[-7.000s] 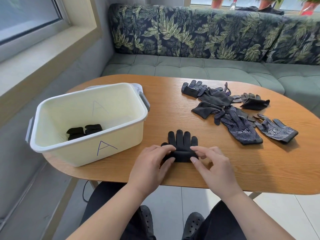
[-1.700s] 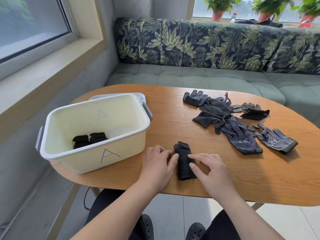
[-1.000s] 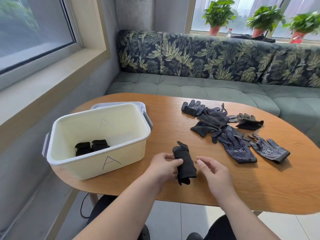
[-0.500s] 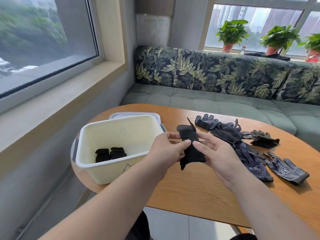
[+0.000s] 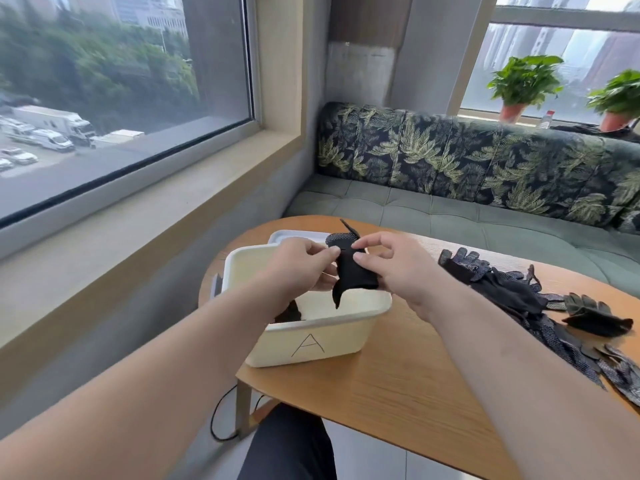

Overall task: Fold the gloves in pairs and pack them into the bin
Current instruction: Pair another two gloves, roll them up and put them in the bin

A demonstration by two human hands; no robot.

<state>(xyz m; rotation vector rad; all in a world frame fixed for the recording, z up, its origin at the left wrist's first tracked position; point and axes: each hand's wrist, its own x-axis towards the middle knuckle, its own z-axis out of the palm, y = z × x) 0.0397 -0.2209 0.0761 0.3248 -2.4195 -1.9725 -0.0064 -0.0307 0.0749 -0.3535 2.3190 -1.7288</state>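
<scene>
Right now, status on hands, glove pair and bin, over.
Left hand and right hand both pinching folded black glove pair. Pair held above cream bin, not yet dropped. Nothing blocking; loose gloves lie on table.

A wooden table (image 5: 398,386) is standing before a leaf-patterned sofa (image 5: 450,161); two potted plants (image 5: 524,81) are sitting on the sill behind it

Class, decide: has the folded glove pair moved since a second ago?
Yes: the folded glove pair left the table, moving leftward, and is now over the bin.
</scene>
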